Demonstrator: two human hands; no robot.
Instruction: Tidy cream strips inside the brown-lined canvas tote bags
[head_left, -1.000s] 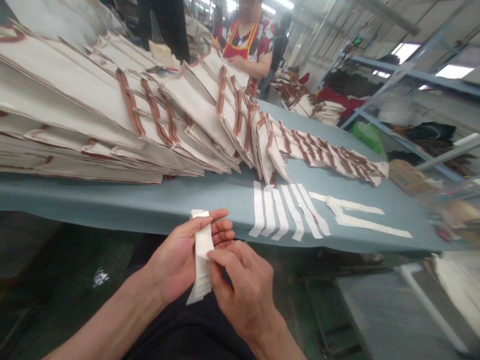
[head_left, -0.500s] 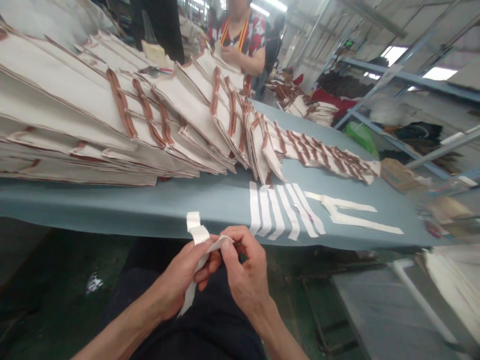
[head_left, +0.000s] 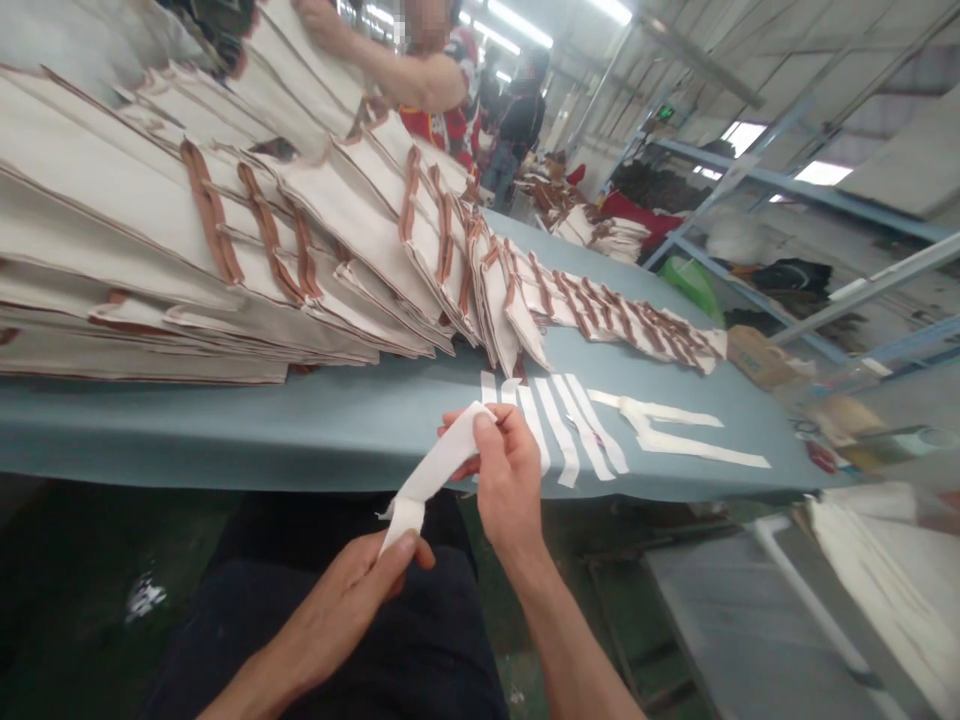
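A white tape strip (head_left: pixel 439 466) stretches taut between my two hands, just in front of the grey-blue table (head_left: pixel 300 430). My left hand (head_left: pixel 352 590) pinches its lower end over my lap. The upper end is pinched by my right hand (head_left: pixel 506 475) at the table's near edge. Several more white strips (head_left: pixel 566 425) lie side by side on the table right beside my right hand, and two longer ones (head_left: pixel 675 430) lie crossed further right.
Fanned stacks of cream canvas bags with brown handles (head_left: pixel 247 240) cover the table's left and back. A person in a red apron (head_left: pixel 420 85) handles bags at the far end. Metal shelving (head_left: pixel 787 230) stands right; a white frame (head_left: pixel 810 600) is at the lower right.
My hands held a folded bundle of strip together; now the right hand has risen toward the table and the left has dropped, pulling one strip out straight. The far person has raised an arm.
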